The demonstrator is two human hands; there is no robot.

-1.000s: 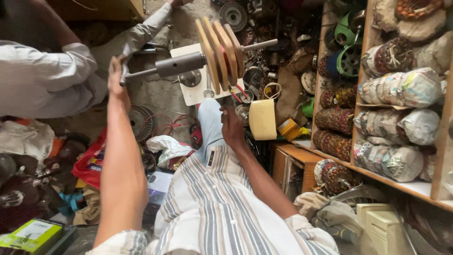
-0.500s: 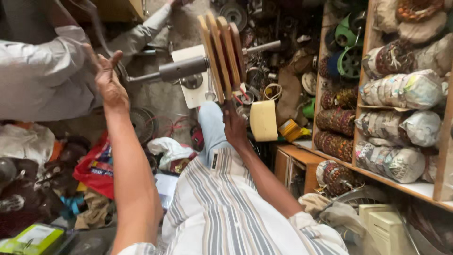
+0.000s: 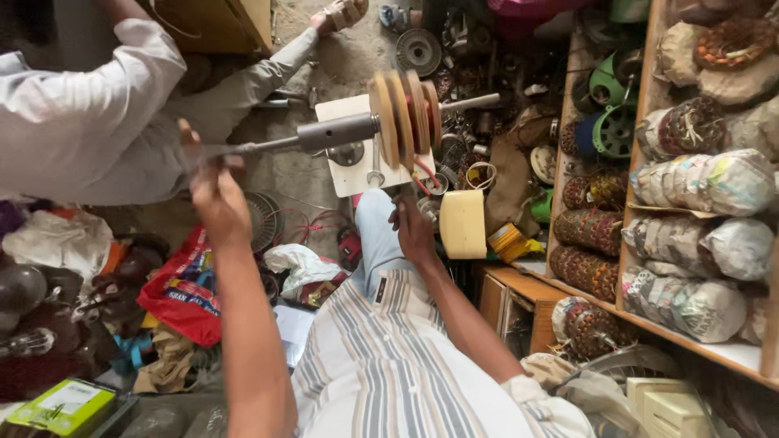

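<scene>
A hand-cranked winder stands in front of me: a grey metal shaft [image 3: 337, 132] carries several wooden discs [image 3: 406, 118] with reddish copper wire [image 3: 423, 174] between them. My left hand [image 3: 213, 195] is shut on the crank handle [image 3: 188, 136] at the shaft's left end. My right hand [image 3: 414, 231] sits just below the discs by my knee, fingers pinched where the copper wire comes down. A white board [image 3: 350, 174] lies under the winder.
Another person in a white shirt [image 3: 77, 105] sits at the left, one leg stretched across the floor. Shelves [image 3: 698, 324] at right hold wrapped wire coils. A roll of yellow tape [image 3: 461, 223], a red bag [image 3: 182, 284] and metal parts lie around.
My left hand has swung round with the crank, ending lower. The wooden discs have turned on the shaft. My right hand has stayed under them.
</scene>
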